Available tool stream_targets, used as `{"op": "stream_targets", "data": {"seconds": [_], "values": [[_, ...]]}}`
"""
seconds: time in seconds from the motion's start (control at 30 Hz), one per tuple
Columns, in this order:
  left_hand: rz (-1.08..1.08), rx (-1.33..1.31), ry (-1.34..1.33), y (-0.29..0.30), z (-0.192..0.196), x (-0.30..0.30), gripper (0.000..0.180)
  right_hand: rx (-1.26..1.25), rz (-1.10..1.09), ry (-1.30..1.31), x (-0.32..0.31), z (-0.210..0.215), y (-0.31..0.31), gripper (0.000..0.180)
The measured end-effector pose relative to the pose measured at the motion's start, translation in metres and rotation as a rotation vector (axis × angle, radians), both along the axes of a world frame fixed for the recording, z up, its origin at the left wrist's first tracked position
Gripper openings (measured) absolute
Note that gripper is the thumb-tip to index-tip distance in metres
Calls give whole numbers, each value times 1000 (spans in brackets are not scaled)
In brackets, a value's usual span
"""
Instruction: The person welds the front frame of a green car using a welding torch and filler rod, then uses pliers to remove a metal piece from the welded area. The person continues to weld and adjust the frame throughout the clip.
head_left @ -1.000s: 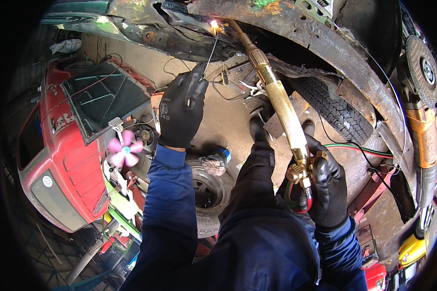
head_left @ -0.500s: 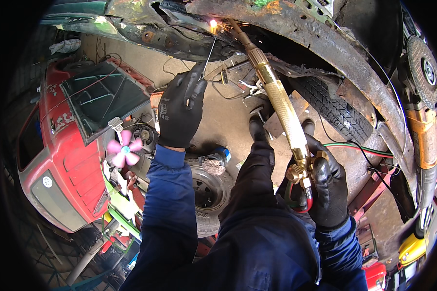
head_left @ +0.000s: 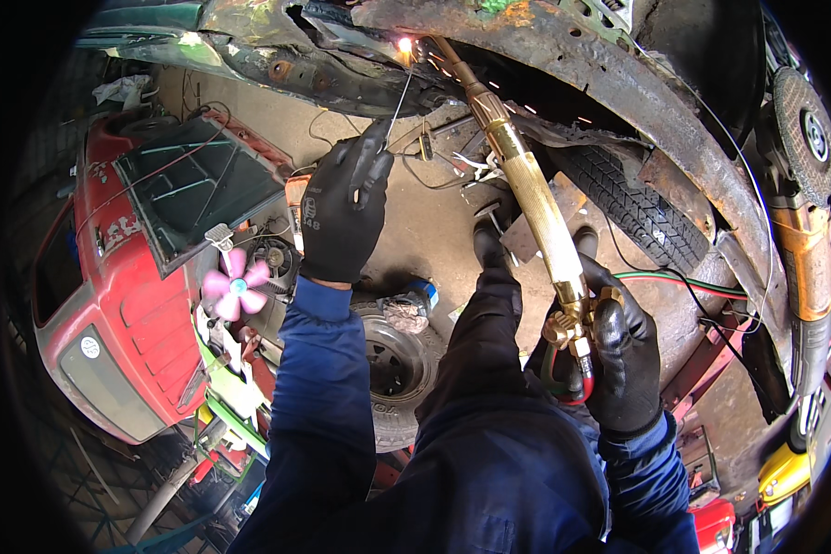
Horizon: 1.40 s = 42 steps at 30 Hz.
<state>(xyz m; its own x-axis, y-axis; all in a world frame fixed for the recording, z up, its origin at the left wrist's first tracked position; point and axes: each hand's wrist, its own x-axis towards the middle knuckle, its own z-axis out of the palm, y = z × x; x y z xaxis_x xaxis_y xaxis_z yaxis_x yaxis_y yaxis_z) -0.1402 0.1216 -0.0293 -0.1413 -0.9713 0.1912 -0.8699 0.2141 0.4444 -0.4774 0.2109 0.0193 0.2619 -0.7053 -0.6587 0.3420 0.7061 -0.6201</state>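
Left hand [head_left: 344, 205]: thin rod [head_left: 400, 109] is being pinched by curled fingers.
Right hand [head_left: 626, 355]: brass torch [head_left: 537, 198] is being gripped, fingers half-curled.
Glow [head_left: 404, 44]: rod is apparently being melted beside rusty car body [head_left: 609, 74].
Feed: steadiness is seemingly being called for.

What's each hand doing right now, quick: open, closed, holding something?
Left hand: closed, holding a thin metal rod.
Right hand: closed, holding a brass torch near its valve end.
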Motion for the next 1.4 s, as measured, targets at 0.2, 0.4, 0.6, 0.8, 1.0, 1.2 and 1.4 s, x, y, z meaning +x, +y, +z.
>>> {"op": "stream_targets", "data": {"seconds": [0.2, 0.4, 0.6, 0.8, 1.0, 1.2, 1.4], "values": [[-23, -4, -56, 1, -3, 5, 30, -16, 10, 17, -1, 2, -1, 60], [-38, -31, -56, 0, -3, 4, 31, 7, -17, -3, 1, 0, 1, 60], [-34, -72, -40, -2, -4, 3, 33, 2, 2, -5, 0, 0, 1, 60], [4, -37, -24, 1, -6, 3, 30, 20, 16, 9, -1, 1, 0, 67], [20, -13, -10, 1, -4, 1, 28, 17, 54, 42, -3, 4, -1, 74], [-12, -77, 0, -2, -7, 2, 32, 18, 4, 13, 1, 3, 0, 62], [3, -69, 3, -3, -6, 0, 33, 14, 19, 4, -1, 1, 0, 70]]}}
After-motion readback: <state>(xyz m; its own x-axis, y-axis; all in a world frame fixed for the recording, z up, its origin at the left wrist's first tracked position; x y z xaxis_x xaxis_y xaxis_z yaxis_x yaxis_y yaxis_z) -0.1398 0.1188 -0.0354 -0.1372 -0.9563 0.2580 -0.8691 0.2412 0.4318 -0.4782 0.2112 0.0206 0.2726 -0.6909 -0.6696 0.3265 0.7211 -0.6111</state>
